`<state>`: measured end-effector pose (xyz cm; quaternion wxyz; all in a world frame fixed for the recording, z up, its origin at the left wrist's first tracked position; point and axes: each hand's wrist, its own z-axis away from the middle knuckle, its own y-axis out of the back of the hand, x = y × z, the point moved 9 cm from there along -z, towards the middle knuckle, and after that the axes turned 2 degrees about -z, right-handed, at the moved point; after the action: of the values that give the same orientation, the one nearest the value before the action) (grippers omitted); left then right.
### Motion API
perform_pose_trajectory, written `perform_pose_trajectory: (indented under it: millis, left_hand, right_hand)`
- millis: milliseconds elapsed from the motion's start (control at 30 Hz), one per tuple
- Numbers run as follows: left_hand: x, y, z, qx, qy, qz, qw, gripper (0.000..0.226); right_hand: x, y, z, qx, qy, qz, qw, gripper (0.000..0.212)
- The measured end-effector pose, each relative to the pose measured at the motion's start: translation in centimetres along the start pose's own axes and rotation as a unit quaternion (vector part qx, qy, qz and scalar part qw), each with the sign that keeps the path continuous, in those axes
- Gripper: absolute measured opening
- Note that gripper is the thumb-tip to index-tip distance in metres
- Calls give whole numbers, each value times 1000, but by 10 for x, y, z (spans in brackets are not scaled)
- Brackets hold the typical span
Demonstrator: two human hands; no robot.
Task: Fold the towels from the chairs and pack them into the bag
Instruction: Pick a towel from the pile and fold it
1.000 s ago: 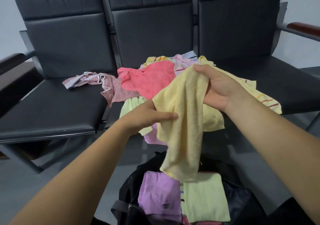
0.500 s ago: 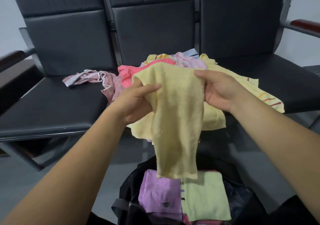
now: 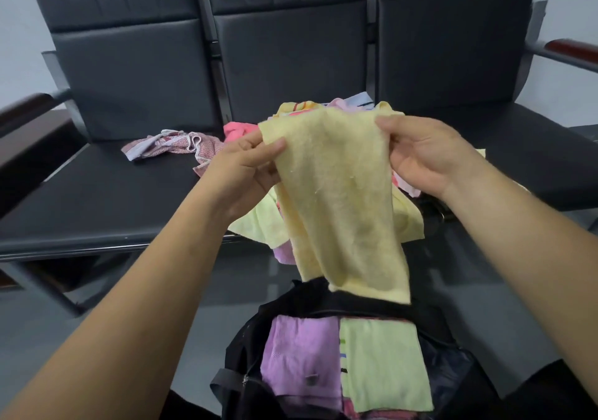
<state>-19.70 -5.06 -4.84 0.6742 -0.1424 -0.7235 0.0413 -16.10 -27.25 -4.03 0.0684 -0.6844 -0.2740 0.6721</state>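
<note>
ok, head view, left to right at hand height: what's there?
dark wooden armrest → crumpled pink-and-white patterned towel → left hand → pale yellow terry towel → right hand → reddish wooden armrest

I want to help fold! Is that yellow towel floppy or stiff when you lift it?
Probably floppy: the yellow towel hangs limp from the left hand and right hand pinching its top corners. Likely light, since pinches alone hold it. Its fuzzy surface probably won't slip.

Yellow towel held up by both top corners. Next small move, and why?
Probably bring the left hand across to the right hand, halving the pale yellow terry towel: each hand pinches a top corner, it hangs unfolded above the black bag, where folded towels already lie.
</note>
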Motion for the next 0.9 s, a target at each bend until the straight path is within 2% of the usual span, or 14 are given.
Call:
perform_pose_trajectory:
  millis: [100, 200, 267, 333, 433, 500, 567, 633, 767, 833, 900]
  left_hand:
    - [-1, 7, -1, 0, 10, -62, 998, 25]
    - [1, 13, 2, 14, 5, -155, 988, 23]
    - [3, 14, 4, 22, 1, -149, 989, 24]
    - [2, 13, 3, 37, -5, -121, 992, 27]
    - [6, 12, 4, 52, -19, -58, 997, 21]
    - [8, 12, 3, 43, -35, -47, 997, 18]
    - [9, 16, 1, 39, -47, -51, 997, 22]
    - [9, 22, 1, 57, -56, -84, 993, 22]
    - [14, 26, 4, 96, -83, -225, 966, 11]
    - [12, 27, 4, 108, -76, -218, 967, 8]
    - [9, 29, 3, 105, -61, -175, 977, 9]
  right_hand:
    - [-9, 18, 0, 64, 43, 181, 980, 8]
    - [-15, 24, -1, 83, 61, 231, 967, 5]
    - [-11, 24, -1, 87, 50, 216, 971, 7]
    - [-3, 23, -3, 86, 23, 144, 986, 14]
    - [7, 9, -3, 28, -31, -22, 999, 19]
    - [7, 1, -2, -9, -50, -73, 996, 18]
    - [5, 0, -1, -28, -46, -51, 997, 28]
    - [2, 9, -2, 3, -25, 23, 999, 32]
    - [-11, 25, 2, 93, 35, 190, 977, 6]
    - [-10, 25, 3, 94, 36, 199, 975, 4]
    - [-4, 26, 2, 94, 18, 143, 985, 11]
